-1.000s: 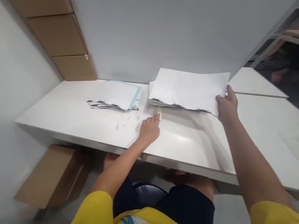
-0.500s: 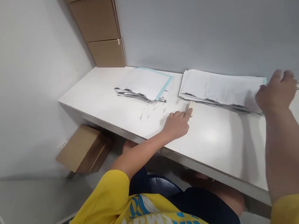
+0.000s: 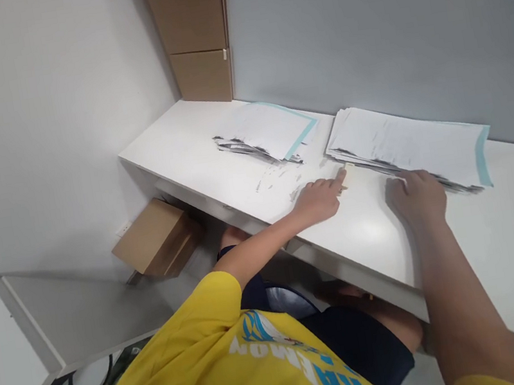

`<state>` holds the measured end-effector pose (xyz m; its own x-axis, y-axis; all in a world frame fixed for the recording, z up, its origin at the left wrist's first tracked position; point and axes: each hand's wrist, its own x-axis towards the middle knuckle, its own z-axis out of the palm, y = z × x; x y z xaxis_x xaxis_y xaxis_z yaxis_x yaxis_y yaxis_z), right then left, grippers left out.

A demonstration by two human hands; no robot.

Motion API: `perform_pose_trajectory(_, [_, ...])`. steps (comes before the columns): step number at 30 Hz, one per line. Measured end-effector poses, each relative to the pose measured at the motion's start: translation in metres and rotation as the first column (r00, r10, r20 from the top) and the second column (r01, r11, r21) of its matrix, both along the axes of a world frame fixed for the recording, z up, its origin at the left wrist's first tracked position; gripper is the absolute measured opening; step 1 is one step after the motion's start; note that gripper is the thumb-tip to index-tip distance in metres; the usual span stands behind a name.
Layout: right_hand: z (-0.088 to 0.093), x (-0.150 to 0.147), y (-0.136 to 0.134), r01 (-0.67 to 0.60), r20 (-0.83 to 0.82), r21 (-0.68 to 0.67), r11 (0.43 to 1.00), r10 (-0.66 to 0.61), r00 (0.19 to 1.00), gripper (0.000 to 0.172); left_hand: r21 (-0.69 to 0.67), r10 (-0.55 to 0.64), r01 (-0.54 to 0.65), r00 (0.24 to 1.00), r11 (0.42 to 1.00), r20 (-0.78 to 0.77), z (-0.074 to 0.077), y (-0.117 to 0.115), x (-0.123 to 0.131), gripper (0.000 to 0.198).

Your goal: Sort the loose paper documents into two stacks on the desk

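Observation:
My left hand [image 3: 321,200] rests low over the white table, its index finger stretched forward and the others curled. A small cream-coloured piece [image 3: 349,166] shows at its fingertips, just in front of the right-hand stack of papers [image 3: 404,136]. That stack has black-smudged front edges and a light-blue border at its right end. My right hand [image 3: 419,196] is at the stack's front edge, fingers bent and slightly blurred; whether it grips any sheets is hidden. Farther left lies a second stack of papers [image 3: 271,128], also smudged black and blue-bordered.
Dark smudges mark the white tabletop [image 3: 171,141] before the left stack. A grey partition [image 3: 357,27] rises behind. Brown cardboard boxes [image 3: 202,74] stand at the back left corner. Below the table's left end is another cardboard box [image 3: 151,235].
My right hand has moved left from the right end of the stack to its front edge, uncovering the blue border. My left hand stays by the cream-coloured piece. The view has shifted.

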<state>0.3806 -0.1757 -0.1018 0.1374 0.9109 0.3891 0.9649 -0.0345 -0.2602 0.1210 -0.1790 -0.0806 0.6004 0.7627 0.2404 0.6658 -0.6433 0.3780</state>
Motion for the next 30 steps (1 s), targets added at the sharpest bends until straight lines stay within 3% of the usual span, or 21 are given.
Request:
perform_pose_trajectory(2, [0.0, 0.001, 0.001, 0.046, -0.041, 0.03, 0.999, -0.044, 0.998, 0.049, -0.016, 0.112, -0.111, 0.984, 0.994, 0.141, 0.002, 0.008, -0.008, 0.061])
perform_pose_trajectory(4, [-0.002, 0.001, 0.003, 0.062, -0.088, 0.039, 0.997, -0.059, 0.994, 0.048, -0.025, 0.311, -0.316, 0.915, 0.949, 0.258, 0.007, 0.023, -0.023, 0.056])
perform_pose_trajectory(6, [-0.004, 0.001, 0.004, 0.062, -0.127, 0.021, 0.998, -0.059, 0.99, 0.045, -0.005, 0.473, -0.49, 0.84, 0.872, 0.265, 0.015, 0.043, -0.046, 0.051])
perform_pose_trajectory(7, [-0.005, 0.001, 0.005, 0.056, -0.142, 0.012, 0.998, -0.054, 0.988, 0.044, 0.028, 0.499, -0.518, 0.836, 0.855, 0.229, 0.018, 0.054, -0.059, 0.049])
perform_pose_trajectory(12, [-0.009, 0.001, 0.01, 0.057, -0.217, 0.046, 0.997, -0.045, 0.975, 0.037, 0.134, 0.513, -0.51, 0.858, 0.85, 0.016, 0.025, 0.104, -0.098, 0.064])
perform_pose_trajectory(14, [-0.012, 0.002, 0.012, 0.054, -0.223, 0.072, 0.996, -0.037, 0.974, 0.036, 0.161, 0.521, -0.511, 0.854, 0.844, -0.019, 0.022, 0.117, -0.098, 0.069])
perform_pose_trajectory(19, [-0.018, 0.005, 0.019, 0.029, -0.223, 0.128, 0.991, 0.0, 0.975, 0.034, 0.202, 0.379, -0.351, 0.916, 0.914, -0.127, 0.015, 0.131, -0.089, 0.072])
perform_pose_trajectory(30, [-0.02, 0.006, 0.026, 0.03, -0.241, 0.146, 0.989, 0.006, 0.971, 0.032, 0.316, 0.323, -0.328, 0.944, 0.89, 0.07, 0.008, 0.136, -0.096, 0.033])
